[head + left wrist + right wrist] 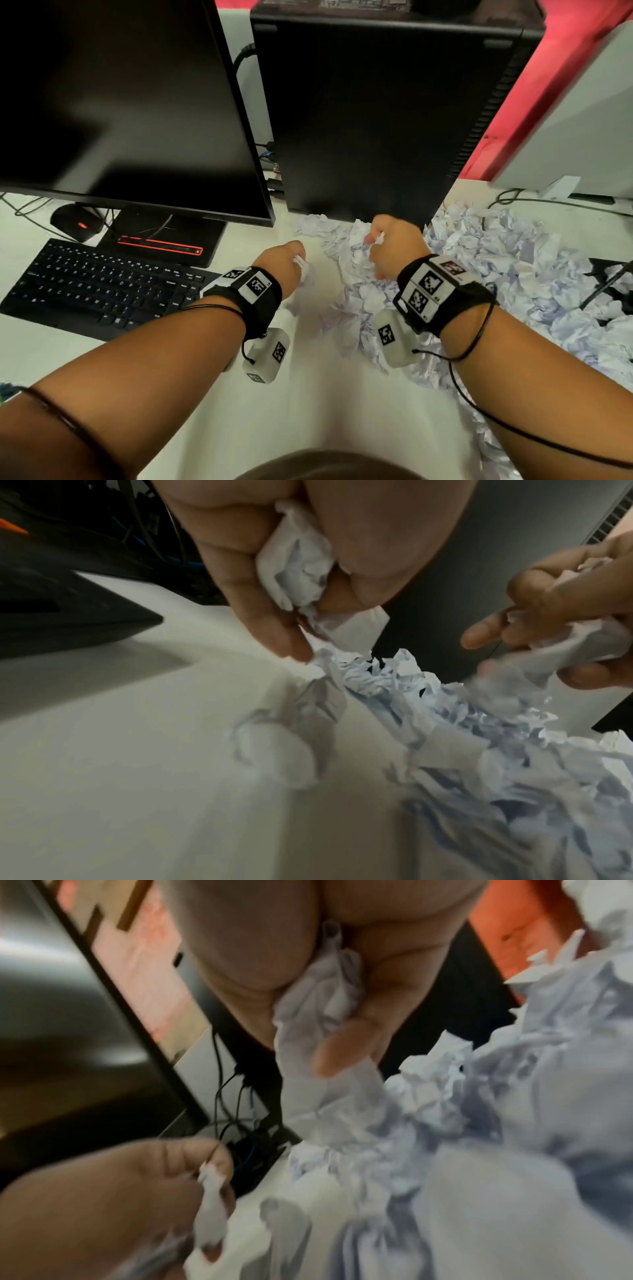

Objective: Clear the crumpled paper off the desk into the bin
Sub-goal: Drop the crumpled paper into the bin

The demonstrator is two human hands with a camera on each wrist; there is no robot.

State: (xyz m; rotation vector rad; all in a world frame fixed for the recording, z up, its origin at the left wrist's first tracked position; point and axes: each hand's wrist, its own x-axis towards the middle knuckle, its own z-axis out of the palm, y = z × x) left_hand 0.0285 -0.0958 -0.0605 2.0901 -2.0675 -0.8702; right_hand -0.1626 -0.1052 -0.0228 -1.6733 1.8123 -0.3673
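- Two hands are working at the same time, prob. to take more paper per trip: the left hand [287,260] and the right hand [394,246] each have fingers curled around a wad of crumpled paper.
- Landmark is the black PC tower [383,113], which stands on the white counter [308,411].
- The left wad [298,569] is squeezed between thumb and fingers; the hand is in front of the tower, toward its left corner, just above the counter. Tight squeeze makes the wad small, so it should not fall during carry.
- The right wad [325,993] is held the same way, directly in front of the tower, with a loose tail of paper hanging down to the pile.
- The paper pile [496,260] lies on the counter in front of the tower and to its right side, many sheets touching and overlapping. It is still big, so I judge the task is at an early or middle stage.
- One single ball [277,750] sits apart from the pile, in front of the tower's left corner, near the left hand.
- The bin is not visible in any view, so I cannot tell where the paper must go.
- Left of the tower: monitor [120,102], keyboard [99,284], mouse [77,222]. Risk: a hanging tail may drag other sheets.
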